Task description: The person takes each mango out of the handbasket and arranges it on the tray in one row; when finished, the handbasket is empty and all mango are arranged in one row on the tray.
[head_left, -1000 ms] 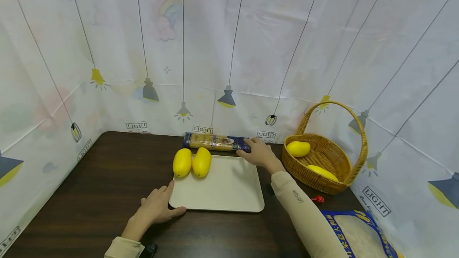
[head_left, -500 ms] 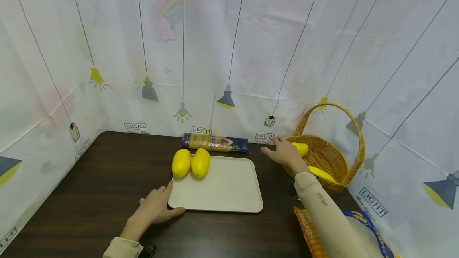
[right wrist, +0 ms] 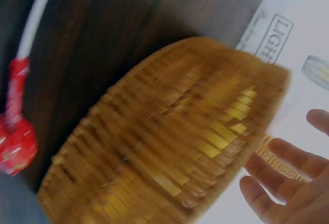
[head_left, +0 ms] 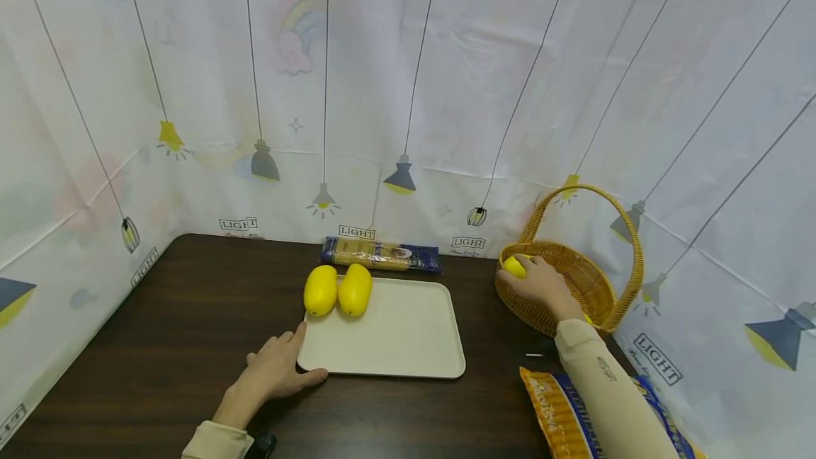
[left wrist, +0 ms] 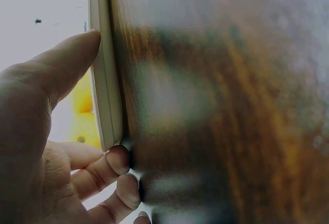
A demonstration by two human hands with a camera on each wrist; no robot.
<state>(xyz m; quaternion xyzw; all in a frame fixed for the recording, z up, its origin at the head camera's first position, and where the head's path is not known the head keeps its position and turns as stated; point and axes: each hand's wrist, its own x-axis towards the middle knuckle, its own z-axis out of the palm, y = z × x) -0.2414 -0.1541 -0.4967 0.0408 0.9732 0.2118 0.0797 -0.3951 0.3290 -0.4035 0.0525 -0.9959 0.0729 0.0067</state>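
My left hand (head_left: 277,367) touches the front left corner of a cream tray (head_left: 401,331), thumb along the front rim and fingers at the left side. Two yellow mangoes, a left mango (head_left: 320,290) and a right mango (head_left: 355,290), lie side by side at the tray's back left. My right hand (head_left: 540,286) reaches over a wicker basket (head_left: 519,307), its fingers at a yellow mango (head_left: 513,267) inside. In the right wrist view, spread fingers show beyond the basket rim. Another yellow fruit (head_left: 588,319) in the basket is mostly hidden by the right arm.
A blue-ended spaghetti packet (head_left: 379,255) lies behind the tray against the printed curtain. The basket's tall handle (head_left: 637,261) arches on the right. Under the right forearm lies an orange and blue pasta bag (head_left: 557,409). A red lollipop (right wrist: 18,144) lies beside the basket.
My right hand has moved right from the spaghetti packet to the mango in the basket. My left hand stays at the tray corner.
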